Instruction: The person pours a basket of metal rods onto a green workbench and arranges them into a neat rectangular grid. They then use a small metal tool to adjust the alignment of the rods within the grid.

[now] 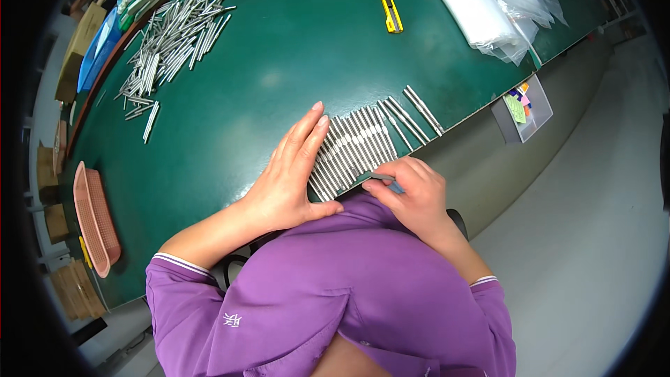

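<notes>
My right hand (412,192) pinches shut on a thin grey tool (380,177), tip at the near end of the row of metal rods (363,141). My left hand (289,174) lies flat and open, holding nothing, its edge pressed to the row's left side as a stop, keeping rods aligned at the near edge of the green surface (279,49). Loose rod pile (171,38) far left; yellow knife (389,5) far.

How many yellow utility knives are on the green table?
1. The yellow utility knife lies alone near the far edge of the green table, left of the clear plastic bags. Others may be hidden.
</notes>
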{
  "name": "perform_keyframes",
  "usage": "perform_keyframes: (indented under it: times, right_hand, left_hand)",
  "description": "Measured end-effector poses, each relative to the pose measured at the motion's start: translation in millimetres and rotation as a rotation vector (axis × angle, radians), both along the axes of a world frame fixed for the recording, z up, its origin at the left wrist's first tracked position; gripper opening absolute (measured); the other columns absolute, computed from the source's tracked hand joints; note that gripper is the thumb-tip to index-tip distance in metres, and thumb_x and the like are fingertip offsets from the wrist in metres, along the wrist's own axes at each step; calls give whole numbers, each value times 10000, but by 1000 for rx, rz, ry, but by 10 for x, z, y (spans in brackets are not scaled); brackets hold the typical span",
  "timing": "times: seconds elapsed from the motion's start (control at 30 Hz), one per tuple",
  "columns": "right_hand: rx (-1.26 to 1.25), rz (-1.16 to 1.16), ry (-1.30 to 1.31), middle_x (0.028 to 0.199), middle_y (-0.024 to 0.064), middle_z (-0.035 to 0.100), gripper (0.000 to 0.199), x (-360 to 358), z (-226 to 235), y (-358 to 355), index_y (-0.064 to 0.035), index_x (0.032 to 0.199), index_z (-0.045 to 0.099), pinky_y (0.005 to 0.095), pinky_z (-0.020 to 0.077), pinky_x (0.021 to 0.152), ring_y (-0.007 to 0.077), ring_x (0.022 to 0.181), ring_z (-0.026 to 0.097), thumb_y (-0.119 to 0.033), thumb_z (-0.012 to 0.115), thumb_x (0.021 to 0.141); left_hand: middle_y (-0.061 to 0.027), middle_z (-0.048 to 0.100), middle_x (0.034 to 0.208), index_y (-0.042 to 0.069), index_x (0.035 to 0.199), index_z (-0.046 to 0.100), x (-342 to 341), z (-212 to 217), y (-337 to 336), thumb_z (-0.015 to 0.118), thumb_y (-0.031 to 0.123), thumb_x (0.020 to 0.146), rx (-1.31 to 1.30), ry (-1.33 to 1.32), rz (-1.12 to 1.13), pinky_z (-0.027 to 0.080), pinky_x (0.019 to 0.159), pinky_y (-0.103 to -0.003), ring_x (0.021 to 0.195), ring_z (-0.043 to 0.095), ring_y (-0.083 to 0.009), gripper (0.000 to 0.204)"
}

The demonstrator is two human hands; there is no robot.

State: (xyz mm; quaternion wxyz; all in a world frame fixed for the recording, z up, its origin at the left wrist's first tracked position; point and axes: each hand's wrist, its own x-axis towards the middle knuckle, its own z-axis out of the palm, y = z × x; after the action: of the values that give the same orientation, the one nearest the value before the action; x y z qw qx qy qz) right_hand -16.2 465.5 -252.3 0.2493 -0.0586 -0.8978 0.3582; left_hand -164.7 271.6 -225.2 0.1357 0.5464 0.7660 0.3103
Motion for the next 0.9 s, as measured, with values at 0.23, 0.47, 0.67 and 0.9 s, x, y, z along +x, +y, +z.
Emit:
perform_keyframes:
  times: [0.23,0.47,0.67,0.9]
  right_hand:
    - [-49,-23,36,778,15,667,207,32,1,47,-109,878,665,321,508,591,186,684,653,-178,832,777]
    - [-471,-261,-55,907,58,658,193,181,12,209,1,954,639,227,459,564,73,723,594,-28,787,835]
    - [-329,-323,37,777,32,659,174,17,-121,271,-44,877,614,304,491,580,135,679,629,-68,777,821]
    - [-21,-424,2,716,29,640,222,-80,-62,307,-77,827,563,357,498,583,217,648,630,-131,777,804]
  left_hand:
    - [-254,112,1638,51,1591,134,-7,-42,3,925,278,623,2,8,-23,270,1190,-534,1496,210,-448,1270]
    - [-177,444,1516,25,1450,468,-207,106,281,629,359,937,36,138,-273,300,1165,-551,1432,366,-416,632]
    - [-131,523,1431,40,1377,556,-362,71,649,641,275,929,84,199,-448,398,1086,-503,1352,458,-363,513]
    - [-146,544,1358,50,1352,577,-394,21,745,655,283,919,118,183,-450,414,1067,-488,1305,490,-360,497]
